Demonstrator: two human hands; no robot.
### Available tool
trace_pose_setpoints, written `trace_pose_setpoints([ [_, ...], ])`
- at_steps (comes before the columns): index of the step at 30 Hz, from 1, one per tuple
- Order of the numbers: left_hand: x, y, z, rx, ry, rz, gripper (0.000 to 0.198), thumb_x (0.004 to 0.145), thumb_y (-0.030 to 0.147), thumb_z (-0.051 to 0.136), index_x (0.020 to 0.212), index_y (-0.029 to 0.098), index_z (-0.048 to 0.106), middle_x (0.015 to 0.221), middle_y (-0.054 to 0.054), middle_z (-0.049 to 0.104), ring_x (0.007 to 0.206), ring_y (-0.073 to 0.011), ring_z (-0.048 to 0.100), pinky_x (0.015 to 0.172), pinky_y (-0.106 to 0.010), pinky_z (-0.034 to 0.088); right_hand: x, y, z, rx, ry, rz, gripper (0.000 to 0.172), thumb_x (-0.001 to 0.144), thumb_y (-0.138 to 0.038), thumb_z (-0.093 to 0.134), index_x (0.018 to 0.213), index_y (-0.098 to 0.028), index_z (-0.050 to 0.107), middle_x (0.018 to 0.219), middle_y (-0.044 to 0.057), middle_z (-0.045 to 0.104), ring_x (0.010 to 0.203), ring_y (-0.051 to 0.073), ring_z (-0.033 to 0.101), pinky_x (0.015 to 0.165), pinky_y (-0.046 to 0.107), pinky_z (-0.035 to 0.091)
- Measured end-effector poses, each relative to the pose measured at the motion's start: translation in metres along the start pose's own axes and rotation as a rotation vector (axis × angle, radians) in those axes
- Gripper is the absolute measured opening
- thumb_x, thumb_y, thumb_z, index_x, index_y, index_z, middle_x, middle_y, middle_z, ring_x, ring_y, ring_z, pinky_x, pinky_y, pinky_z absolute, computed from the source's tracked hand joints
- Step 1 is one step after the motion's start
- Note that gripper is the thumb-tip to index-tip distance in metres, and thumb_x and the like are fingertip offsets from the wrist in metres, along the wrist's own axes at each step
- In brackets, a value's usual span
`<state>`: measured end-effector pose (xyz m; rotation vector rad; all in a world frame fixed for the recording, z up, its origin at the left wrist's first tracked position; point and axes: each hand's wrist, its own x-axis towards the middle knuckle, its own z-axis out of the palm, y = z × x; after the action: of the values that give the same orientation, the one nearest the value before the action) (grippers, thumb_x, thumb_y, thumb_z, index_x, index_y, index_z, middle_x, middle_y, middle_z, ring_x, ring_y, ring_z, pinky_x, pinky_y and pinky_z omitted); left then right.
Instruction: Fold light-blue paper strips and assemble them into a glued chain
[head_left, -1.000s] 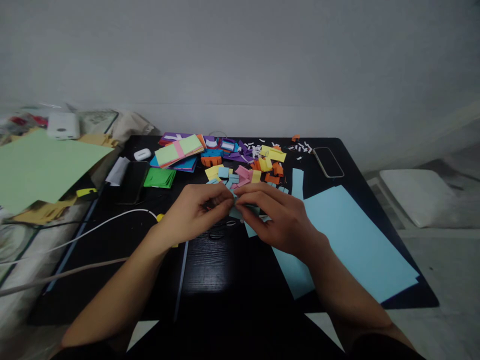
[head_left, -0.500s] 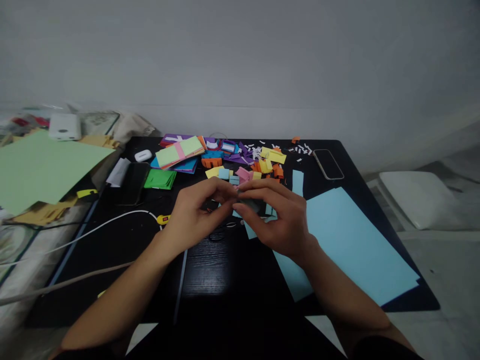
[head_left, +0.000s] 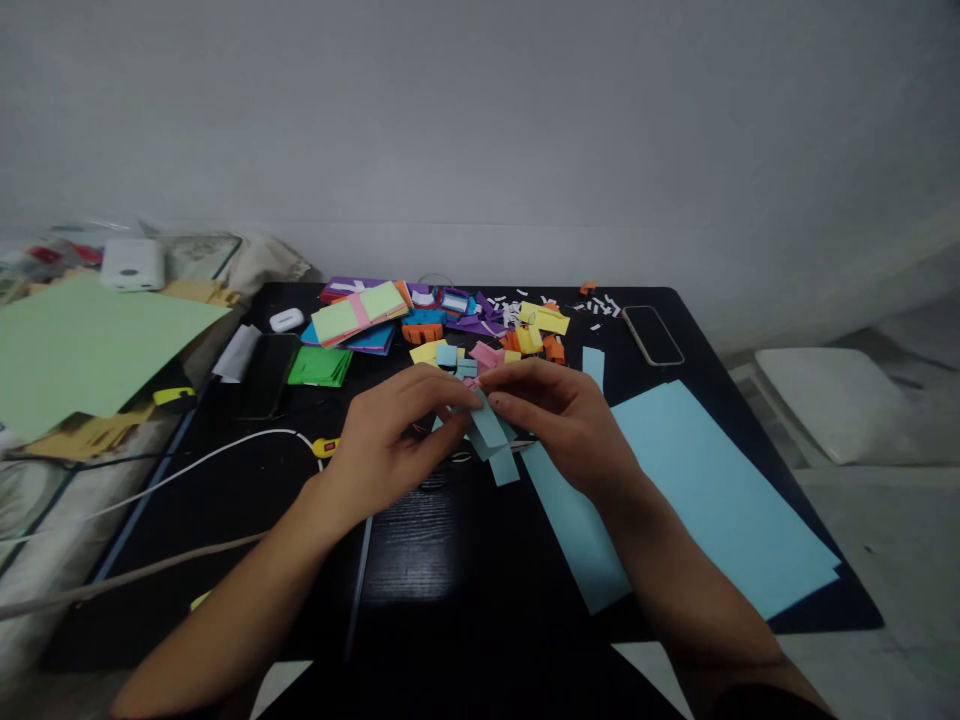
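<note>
Between my two hands is a small folded piece of light blue paper [head_left: 489, 428]. My left hand [head_left: 401, 430] pinches its left side between thumb and fingers. From the other side, the thumb and forefinger of my right hand [head_left: 570, 420] close on its upper edge. Another light blue paper scrap [head_left: 504, 466] lies on the black table just below it. Behind my fingers sit small pink paper pieces [head_left: 486, 355] and light blue ones, partly hidden. A large light blue sheet [head_left: 712, 500] lies under and beside my right forearm.
Bundled coloured paper strips [head_left: 360, 312], green paper [head_left: 320, 366] and many cut scraps [head_left: 544, 318] line the back. A phone [head_left: 652, 335] lies at the back right, a dark phone [head_left: 266, 375] at the left. A white cable [head_left: 202, 460] with a yellow piece [head_left: 325, 447] crosses the left side.
The folded light blue paper has turned into clearer view between my fingers. My right hand has shifted slightly, and its fingertips are closer together. The view has tilted a little.
</note>
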<state>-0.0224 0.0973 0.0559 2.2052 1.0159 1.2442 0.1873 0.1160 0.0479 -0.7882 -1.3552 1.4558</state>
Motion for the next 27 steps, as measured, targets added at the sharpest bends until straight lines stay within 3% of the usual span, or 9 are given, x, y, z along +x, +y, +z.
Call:
trace_pose_setpoints([
  [4, 0.0004, 0.0003, -0.0013, -0.006, 0.0, -0.008, 0.013, 0.096, 0.015, 0.07, 0.104, 0.023, 0.076, 0.102, -0.005, 0.078, 0.095, -0.0184, 0.074, 0.084, -0.031, 0.059, 0.0009, 0.002, -0.0001, 0.028, -0.012, 0.051, 0.016, 0.086, -0.028, 0.086, 0.101, -0.023, 0.081, 0.098, 0.002, 0.083, 0.091, 0.017, 0.079, 0.085, 0.032, 0.067],
  [10, -0.0009, -0.0022, 0.0018, -0.033, 0.05, -0.047, 0.013, 0.094, 0.012, 0.073, 0.1, 0.023, 0.078, 0.099, -0.002, 0.079, 0.091, -0.0156, 0.074, 0.082, -0.027, 0.059, 0.0023, 0.0014, -0.0009, -0.002, -0.081, 0.081, 0.018, 0.09, -0.027, 0.081, 0.107, -0.025, 0.082, 0.097, 0.002, 0.082, 0.085, 0.014, 0.077, 0.073, 0.027, 0.065],
  [17, 0.0008, -0.0008, 0.0034, -0.05, 0.058, -0.112, 0.011, 0.094, 0.012, 0.073, 0.095, 0.022, 0.077, 0.094, -0.002, 0.078, 0.085, -0.0146, 0.073, 0.077, -0.026, 0.058, 0.0029, 0.0021, -0.0004, 0.056, -0.086, 0.115, 0.015, 0.087, -0.024, 0.083, 0.102, -0.025, 0.083, 0.089, 0.0, 0.082, 0.076, 0.012, 0.075, 0.067, 0.024, 0.063],
  [24, -0.0008, 0.0013, 0.0069, -0.077, 0.101, -0.241, 0.003, 0.091, 0.018, 0.077, 0.093, 0.021, 0.077, 0.085, 0.0, 0.077, 0.066, -0.0101, 0.064, 0.06, -0.021, 0.051, 0.0022, 0.0038, -0.0005, 0.038, -0.079, 0.121, 0.016, 0.085, -0.025, 0.085, 0.101, -0.022, 0.083, 0.091, 0.001, 0.082, 0.082, 0.014, 0.077, 0.077, 0.028, 0.065],
  [27, -0.0012, 0.0023, 0.0079, -0.164, 0.109, -0.311, 0.003, 0.089, 0.02, 0.079, 0.091, 0.021, 0.077, 0.082, 0.001, 0.077, 0.064, -0.009, 0.064, 0.059, -0.019, 0.051, 0.001, 0.0024, -0.0004, -0.014, -0.086, 0.093, 0.019, 0.087, -0.027, 0.083, 0.105, -0.021, 0.081, 0.09, 0.002, 0.081, 0.08, 0.015, 0.077, 0.074, 0.029, 0.066],
])
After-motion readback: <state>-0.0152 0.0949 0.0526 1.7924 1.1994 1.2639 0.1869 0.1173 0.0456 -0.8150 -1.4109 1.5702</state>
